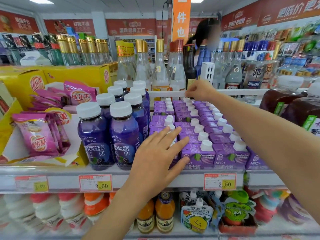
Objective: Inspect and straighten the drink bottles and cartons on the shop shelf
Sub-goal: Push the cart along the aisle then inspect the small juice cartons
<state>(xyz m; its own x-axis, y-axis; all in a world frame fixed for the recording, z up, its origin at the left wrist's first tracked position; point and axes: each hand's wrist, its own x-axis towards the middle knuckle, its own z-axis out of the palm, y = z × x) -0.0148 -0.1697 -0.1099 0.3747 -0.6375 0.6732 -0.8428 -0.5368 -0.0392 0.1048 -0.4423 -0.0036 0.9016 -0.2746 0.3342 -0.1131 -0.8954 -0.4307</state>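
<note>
Rows of small purple juice cartons [230, 155] with white screw caps fill the middle of the shelf. To their left stand purple drink bottles [94, 134] with white caps. My left hand [159, 153] lies with straight, spread fingers over the front-left cartons, touching their tops. My right hand [199, 90] reaches to the back of the carton rows, its fingers curled down over the white cap of a rear carton [186, 99]; whether it pinches the cap I cannot tell.
Yellow boxes with pink sachets [39, 135] sit at the left. Glass liquor bottles [160, 70] stand behind a white rail [166, 93]. Dark juice bottles [284, 101] are at the right. Price tags [220, 181] line the shelf edge; orange bottles [164, 212] and pouches fill the lower shelf. A person [206, 37] stands beyond.
</note>
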